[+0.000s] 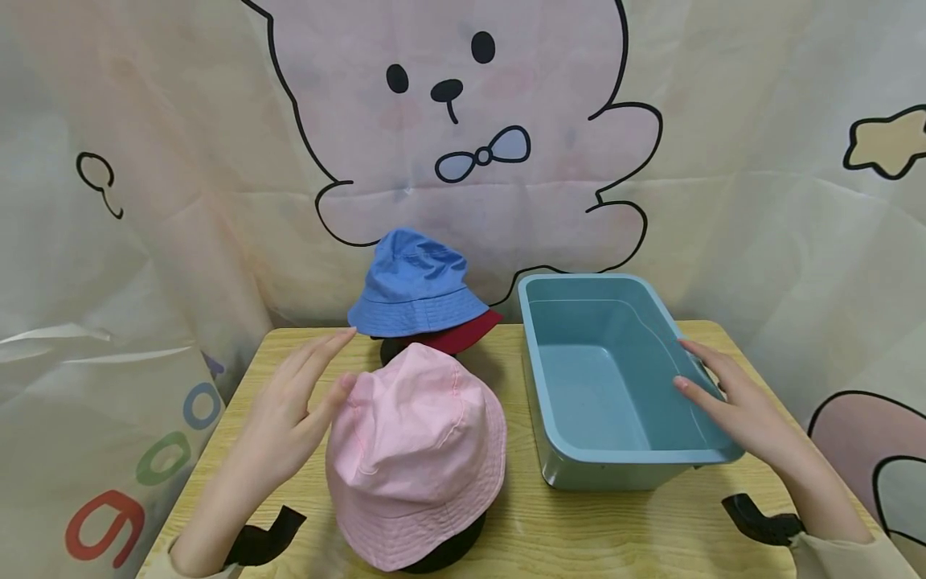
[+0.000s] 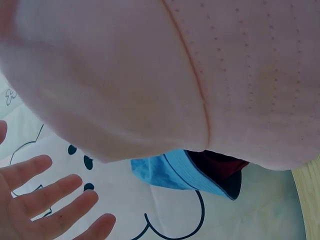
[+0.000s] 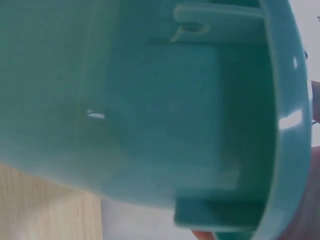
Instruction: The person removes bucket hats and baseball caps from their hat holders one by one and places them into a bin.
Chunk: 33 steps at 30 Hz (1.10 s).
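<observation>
I've L grip (image 1: 284, 410) unclenched beside pink hat (image 1: 415, 450), R grip (image 1: 741, 408) w/ fingers straight over rim of teal bin (image 1: 637, 457) on tabletop (image 1: 600, 539).

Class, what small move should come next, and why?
Perhaps the left hand should take hold of the pink hat: its fingers are extended beside that hat, holding nothing, while the right hand is at the blue-green bin.

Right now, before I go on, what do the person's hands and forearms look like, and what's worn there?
The left hand and right hand are bare, with no gloves or rings visible. A pale cream sleeve shows at each forearm. By each wrist is a curved, matte black piece, strap-like; I see no markings or cables.
</observation>
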Each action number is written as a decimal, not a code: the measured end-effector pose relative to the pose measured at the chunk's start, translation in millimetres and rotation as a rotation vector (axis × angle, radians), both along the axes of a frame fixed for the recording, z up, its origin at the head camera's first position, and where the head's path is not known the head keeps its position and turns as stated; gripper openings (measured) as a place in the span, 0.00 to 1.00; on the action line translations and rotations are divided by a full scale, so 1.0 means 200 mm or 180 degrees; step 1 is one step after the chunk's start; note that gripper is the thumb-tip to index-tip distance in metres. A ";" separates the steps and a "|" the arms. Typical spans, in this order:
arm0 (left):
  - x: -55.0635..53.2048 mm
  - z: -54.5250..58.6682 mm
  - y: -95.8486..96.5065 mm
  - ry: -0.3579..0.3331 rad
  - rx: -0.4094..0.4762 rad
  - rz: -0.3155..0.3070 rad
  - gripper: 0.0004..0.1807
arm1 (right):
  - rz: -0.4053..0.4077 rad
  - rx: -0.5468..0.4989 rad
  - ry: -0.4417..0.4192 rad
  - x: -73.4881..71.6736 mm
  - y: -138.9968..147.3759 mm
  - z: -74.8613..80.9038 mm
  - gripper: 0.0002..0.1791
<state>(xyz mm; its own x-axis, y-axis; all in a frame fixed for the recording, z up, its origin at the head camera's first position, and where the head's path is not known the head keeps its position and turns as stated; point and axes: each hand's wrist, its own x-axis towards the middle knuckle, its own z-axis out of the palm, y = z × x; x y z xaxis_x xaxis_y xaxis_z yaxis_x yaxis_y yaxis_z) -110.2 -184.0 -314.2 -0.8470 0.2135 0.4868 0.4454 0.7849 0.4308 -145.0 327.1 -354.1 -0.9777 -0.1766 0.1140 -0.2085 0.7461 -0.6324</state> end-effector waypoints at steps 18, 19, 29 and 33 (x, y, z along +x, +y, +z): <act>0.08 0.02 0.02 0.0046 0.0039 -0.0112 0.30 | -0.0333 -0.0093 -0.0449 0.01 0.06 -0.07 0.39; 0.08 0.02 0.02 0.0051 0.0037 -0.0116 0.30 | -0.0334 -0.0107 -0.0449 0.01 0.06 -0.08 0.39; 0.11 0.03 0.07 0.0110 -0.0053 -0.0342 0.29 | -0.0390 -0.0118 -0.0407 0.00 0.09 -0.10 0.38; 0.12 0.03 0.09 0.0082 -0.0140 -0.0392 0.30 | -0.0385 -0.0164 -0.0427 -0.01 0.12 -0.11 0.37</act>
